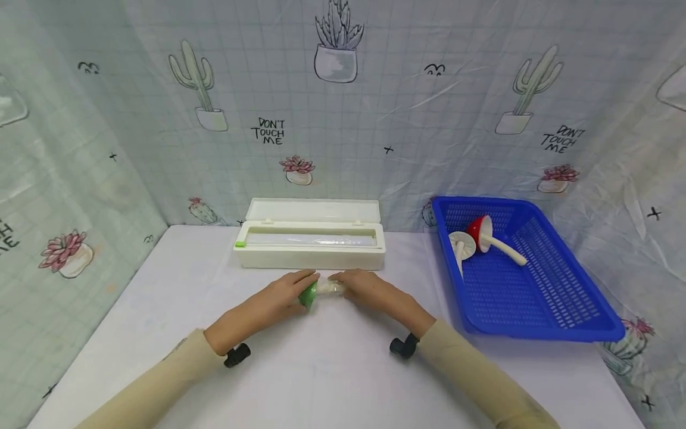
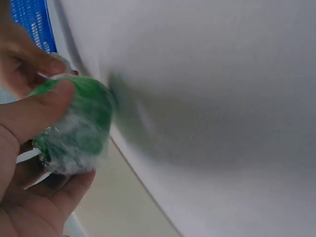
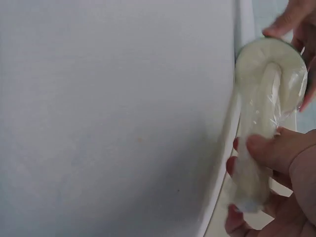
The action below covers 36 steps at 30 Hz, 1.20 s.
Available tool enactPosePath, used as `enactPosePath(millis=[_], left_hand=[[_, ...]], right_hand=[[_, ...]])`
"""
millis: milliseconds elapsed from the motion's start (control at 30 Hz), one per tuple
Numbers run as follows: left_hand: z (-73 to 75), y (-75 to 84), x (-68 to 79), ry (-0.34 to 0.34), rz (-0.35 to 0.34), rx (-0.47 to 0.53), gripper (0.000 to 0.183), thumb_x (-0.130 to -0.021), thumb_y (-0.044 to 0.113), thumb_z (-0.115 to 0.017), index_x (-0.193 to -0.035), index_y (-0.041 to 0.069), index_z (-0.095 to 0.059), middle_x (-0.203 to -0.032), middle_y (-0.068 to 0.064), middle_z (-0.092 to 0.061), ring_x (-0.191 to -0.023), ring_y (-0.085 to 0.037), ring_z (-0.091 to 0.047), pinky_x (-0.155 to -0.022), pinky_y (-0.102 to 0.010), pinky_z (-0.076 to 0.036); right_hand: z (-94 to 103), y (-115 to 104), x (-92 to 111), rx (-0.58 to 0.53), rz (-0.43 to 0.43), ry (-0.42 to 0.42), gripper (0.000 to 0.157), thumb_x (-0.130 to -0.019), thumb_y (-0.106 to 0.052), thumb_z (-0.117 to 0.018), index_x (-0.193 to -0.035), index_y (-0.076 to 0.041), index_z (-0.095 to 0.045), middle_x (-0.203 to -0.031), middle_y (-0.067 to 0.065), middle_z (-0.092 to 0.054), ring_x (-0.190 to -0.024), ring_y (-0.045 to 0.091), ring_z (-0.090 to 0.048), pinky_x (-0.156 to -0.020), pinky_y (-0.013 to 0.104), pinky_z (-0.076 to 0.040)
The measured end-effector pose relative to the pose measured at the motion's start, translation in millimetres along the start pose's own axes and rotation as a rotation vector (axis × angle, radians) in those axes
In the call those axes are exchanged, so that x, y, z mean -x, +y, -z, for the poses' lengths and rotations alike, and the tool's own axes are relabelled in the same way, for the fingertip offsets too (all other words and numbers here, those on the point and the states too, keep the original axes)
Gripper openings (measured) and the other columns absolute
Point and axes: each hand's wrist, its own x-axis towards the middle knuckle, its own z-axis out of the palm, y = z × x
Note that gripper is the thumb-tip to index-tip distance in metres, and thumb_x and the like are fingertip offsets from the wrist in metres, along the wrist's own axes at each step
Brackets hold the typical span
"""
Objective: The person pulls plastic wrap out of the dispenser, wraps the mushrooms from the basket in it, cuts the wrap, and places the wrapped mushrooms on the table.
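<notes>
green-capped toy mushroom, wrapped in clear film, lies between both hands in front of the dispenser. left hand: pinches the cap, thumb on one side, fingers on the other. right hand: grips the stem, thumb opposing fingers. this two-point hold probably presses the wrap snug and prevents rotation. beyond the hands, the white cling-film dispenser stands on the white tabletop; its lid is raised at the rear, presumably for access to the film roll. to the right, a blue plastic basket contains a red-capped toy mushroom and a pale-capped one, likely grouped there to free the work area.
</notes>
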Motion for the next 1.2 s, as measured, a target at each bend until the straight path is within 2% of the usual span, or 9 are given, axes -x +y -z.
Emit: enactPosePath(millis=[133,333,533,600,667,800,933,1067,1200], left_hand=[[-4.7,-4.9,-8.5,0.010,0.128,0.226,0.070,-0.091,0.018,-0.075,-0.149,-0.005,-0.043,-0.148,-0.021,-0.051,-0.137,-0.035,-0.050,-0.109,-0.047,-0.046],[-4.0,-6.9,-12.0,0.002,0.172,0.379,0.070,-0.099,0.025,-0.066,-0.154,-0.003,-0.035,-0.154,-0.021,-0.046,-0.142,-0.035,-0.044,-0.112,-0.050,-0.042],[-0.4,-9.6,-12.9,0.132,0.261,0.570,0.062,-0.100,0.024,-0.066,-0.153,0.005,-0.041,-0.153,-0.015,-0.048,-0.132,-0.031,-0.054,-0.098,-0.043,-0.054],[-0.7,-10.5,-13.6,0.175,0.283,0.624,0.059,-0.099,0.023,-0.067,-0.151,0.006,-0.045,-0.148,-0.016,-0.052,-0.121,-0.028,-0.060,-0.089,-0.035,-0.056],[-0.6,-10.8,-13.4,0.204,0.293,0.661,0.058,-0.098,0.022,-0.070,-0.149,0.006,-0.048,-0.147,-0.016,-0.053,-0.121,-0.027,-0.060,-0.091,-0.031,-0.057],[-0.9,-11.3,-11.7,0.220,0.271,0.648,0.074,-0.087,0.015,-0.081,-0.151,0.005,-0.046,-0.153,-0.015,-0.047,-0.136,-0.031,-0.050,-0.105,-0.041,-0.051],[-3.1,-12.3,-11.0,0.237,0.232,0.531,0.098,-0.075,0.011,-0.090,-0.157,0.004,-0.035,-0.155,-0.014,-0.044,-0.140,-0.034,-0.045,-0.106,-0.051,-0.049],[-6.6,-12.7,-13.3,0.281,0.209,0.452,0.098,-0.083,0.010,-0.084,-0.160,0.002,-0.024,-0.159,-0.018,-0.039,-0.144,-0.035,-0.040,-0.109,-0.050,-0.046],[-7.2,-10.4,-15.5,0.281,0.213,0.505,0.091,-0.094,0.011,-0.072,-0.162,0.001,-0.013,-0.164,-0.021,-0.027,-0.149,-0.035,-0.032,-0.112,-0.046,-0.041]], right_hand=[[1.3,4.8,8.3,0.071,0.056,0.055,0.036,-0.104,-0.003,-0.053,-0.139,-0.008,-0.061,-0.128,0.011,-0.068,-0.114,0.028,-0.064,-0.097,0.039,-0.053],[11.2,6.8,19.7,0.071,0.114,0.081,0.037,-0.106,-0.003,-0.050,-0.142,-0.003,-0.056,-0.124,0.013,-0.065,-0.109,0.026,-0.060,-0.094,0.037,-0.052],[15.5,9.3,22.5,0.020,0.128,0.069,0.044,-0.099,-0.008,-0.067,-0.141,-0.003,-0.056,-0.117,0.012,-0.065,-0.103,0.023,-0.060,-0.088,0.034,-0.054],[15.3,10.2,22.3,0.011,0.123,0.089,0.040,-0.100,-0.006,-0.065,-0.138,-0.002,-0.059,-0.115,0.011,-0.067,-0.101,0.022,-0.062,-0.087,0.033,-0.055],[15.4,10.6,21.6,-0.009,0.110,0.105,0.037,-0.101,-0.006,-0.063,-0.137,-0.002,-0.060,-0.112,0.010,-0.068,-0.099,0.020,-0.064,-0.085,0.031,-0.056],[15.9,10.7,19.3,-0.077,0.065,0.100,0.037,-0.103,-0.011,-0.060,-0.139,-0.001,-0.060,-0.109,0.009,-0.070,-0.092,0.015,-0.064,-0.080,0.028,-0.055],[17.5,8.3,17.4,-0.206,0.036,0.069,0.039,-0.105,-0.013,-0.057,-0.142,-0.001,-0.057,-0.104,0.005,-0.072,-0.087,0.010,-0.061,-0.077,0.026,-0.053],[19.8,3.9,16.7,-0.384,-0.001,0.019,0.040,-0.108,-0.013,-0.051,-0.147,-0.003,-0.053,-0.100,0.009,-0.072,-0.079,0.008,-0.056,-0.069,0.024,-0.050],[20.9,0.6,15.6,-0.564,-0.069,-0.021,0.037,-0.109,-0.015,-0.048,-0.145,-0.006,-0.054,-0.102,0.017,-0.070,-0.071,0.009,-0.052,-0.059,0.021,-0.046]])
